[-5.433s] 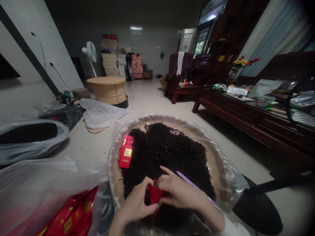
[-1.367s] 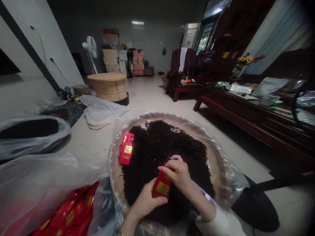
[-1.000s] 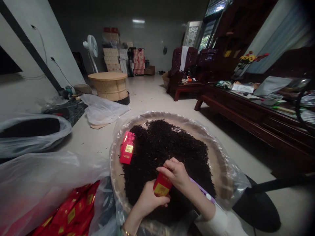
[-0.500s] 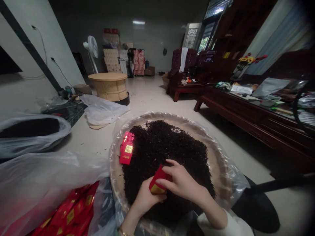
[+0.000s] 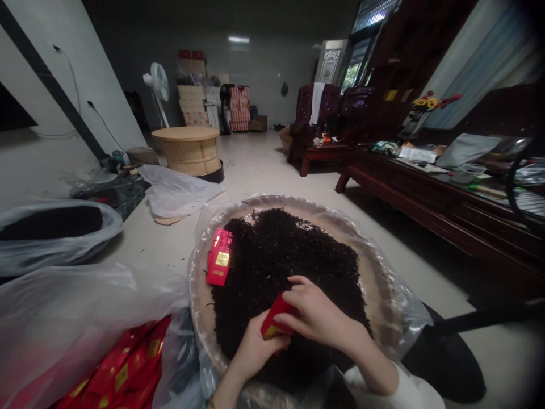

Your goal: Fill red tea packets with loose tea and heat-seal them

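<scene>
My left hand [image 5: 256,347] is wrapped round a red packet [image 5: 276,317] with a gold patch, held tilted above a heap of dark, dry leaves that look like loose tea [image 5: 293,244]. At the packet's upper end, my right hand [image 5: 317,312] grips it between thumb and fingers. The leaves lie in a wide round tray [image 5: 385,284] lined with clear plastic. Flat red packets with gold labels [image 5: 219,258] rest on the left side of the tray, against the leaves.
At lower left, a clear plastic bag [image 5: 85,289] holds several red-and-gold packets [image 5: 123,363]. Behind it stands another bag of dark leaves [image 5: 51,221]. A dark wooden table [image 5: 409,187] runs along the right; a round woven table [image 5: 187,150] stands farther back. A black disc-shaped base [image 5: 445,363] sits right of the tray.
Both hands have shifted slightly to the right with the red packet, and the right hand's fingers now cover more of its upper end. The packets on the tray have not moved.
</scene>
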Available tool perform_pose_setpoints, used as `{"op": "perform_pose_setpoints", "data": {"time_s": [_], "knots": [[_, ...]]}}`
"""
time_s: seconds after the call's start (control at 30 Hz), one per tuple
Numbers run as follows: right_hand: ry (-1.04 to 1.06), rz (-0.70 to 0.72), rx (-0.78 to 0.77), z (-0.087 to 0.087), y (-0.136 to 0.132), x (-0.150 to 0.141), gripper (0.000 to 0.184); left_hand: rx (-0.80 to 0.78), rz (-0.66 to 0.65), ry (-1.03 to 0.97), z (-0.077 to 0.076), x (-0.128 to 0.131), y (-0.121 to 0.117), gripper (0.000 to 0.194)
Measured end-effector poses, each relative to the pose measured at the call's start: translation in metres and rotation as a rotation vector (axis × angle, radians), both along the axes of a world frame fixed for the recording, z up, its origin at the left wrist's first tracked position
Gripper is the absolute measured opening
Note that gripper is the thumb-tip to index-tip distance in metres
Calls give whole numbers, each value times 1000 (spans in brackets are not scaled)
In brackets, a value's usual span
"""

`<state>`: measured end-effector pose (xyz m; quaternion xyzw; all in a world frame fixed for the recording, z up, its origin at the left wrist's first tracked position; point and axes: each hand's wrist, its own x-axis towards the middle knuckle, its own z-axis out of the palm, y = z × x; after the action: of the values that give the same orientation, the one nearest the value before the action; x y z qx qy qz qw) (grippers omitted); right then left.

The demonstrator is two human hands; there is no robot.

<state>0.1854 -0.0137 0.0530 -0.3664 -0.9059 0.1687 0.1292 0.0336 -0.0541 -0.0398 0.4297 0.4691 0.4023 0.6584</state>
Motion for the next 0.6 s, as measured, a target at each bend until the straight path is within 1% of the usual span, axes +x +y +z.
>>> {"op": "perform_pose_setpoints", "data": {"time_s": [0.1, 0.2, 0.27, 0.33, 0.47, 0.53, 0.6], "knots": [[9, 25, 23, -3, 2, 0, 24, 6, -10, 12, -1, 1, -2, 24], [65, 10, 135, -8, 4, 5, 29, 3, -5, 5, -2, -2, -1, 25], [114, -6, 176, -10, 5, 7, 30, -6, -2, -23, -2, -3, 0, 27], [147, -1, 145, -11, 5, 9, 29, -12, 0, -53, -1, -3, 0, 30], [155, 23, 18, -14, 6, 8, 23, -33, -14, -82, 1, -2, -2, 40], [141, 18, -33, -15, 7, 6, 20, -51, -69, -110, 1, -3, -4, 51], [150, -15, -63, -16, 7, 6, 14, -77, -149, -170, 2, -4, -5, 62]]}}
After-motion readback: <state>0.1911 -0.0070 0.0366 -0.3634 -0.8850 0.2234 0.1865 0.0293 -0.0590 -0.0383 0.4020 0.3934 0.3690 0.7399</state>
